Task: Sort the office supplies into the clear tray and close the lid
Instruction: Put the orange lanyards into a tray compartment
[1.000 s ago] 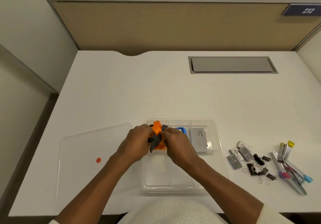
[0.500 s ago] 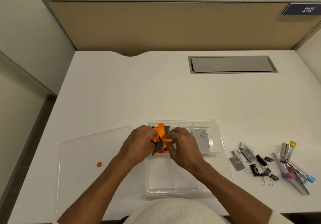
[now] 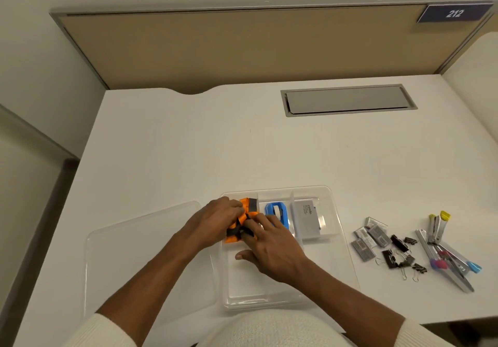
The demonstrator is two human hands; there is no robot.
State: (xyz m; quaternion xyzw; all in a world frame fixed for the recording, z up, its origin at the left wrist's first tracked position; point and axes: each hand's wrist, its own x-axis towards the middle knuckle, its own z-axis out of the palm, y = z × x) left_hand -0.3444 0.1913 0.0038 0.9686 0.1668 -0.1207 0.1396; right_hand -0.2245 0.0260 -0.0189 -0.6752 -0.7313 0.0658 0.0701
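Note:
The clear tray (image 3: 339, 241) sits on the white desk near its front edge. In its back left compartment lie orange and grey tools (image 3: 246, 210). My left hand (image 3: 213, 220) grips them from the left, and the fingers of my right hand (image 3: 269, 247) press on them from the right. A blue item (image 3: 277, 212) fills the back middle compartment and a grey box (image 3: 307, 218) the back right one. The clear lid (image 3: 140, 255), with part of it under my left forearm, lies flat to the left of the tray.
Right of the tray lie staple boxes (image 3: 367, 240), several black binder clips (image 3: 401, 255), and a heap of pens and metal tools (image 3: 447, 252). A grey cable hatch (image 3: 347, 100) is set into the desk at the back. A tan partition (image 3: 242, 47) closes the far edge.
Both hands have lowered the orange and grey tools into the tray's back left compartment. My right hand has spread, uncovering the blue item.

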